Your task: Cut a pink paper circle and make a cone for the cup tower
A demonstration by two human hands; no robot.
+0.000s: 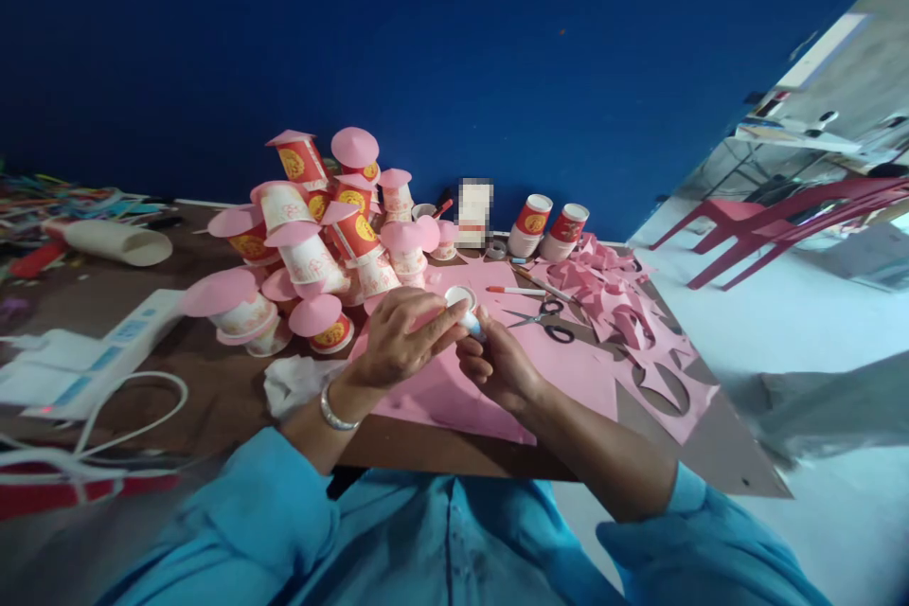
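My left hand (401,336) grips a small paper cup (460,295) by its side, open rim tilted up toward me. My right hand (497,365) is closed around a small white and blue tube, probably glue (473,325), with its tip against the cup. Both hands hover over a sheet of pink paper (568,369) on the brown table (227,388). A silver bracelet (333,414) sits on my left wrist. Scissors (546,320) and a pen (515,290) lie on the pink sheet just beyond my right hand.
A heap of red and white paper cups capped with pink paper cones (319,237) stands at left. Two plain cups (546,229) stand at the back. Pink offcuts (639,322) cover the right side. A white power strip (106,341) with cables, a tissue (294,379) and red chairs (767,218) are around.
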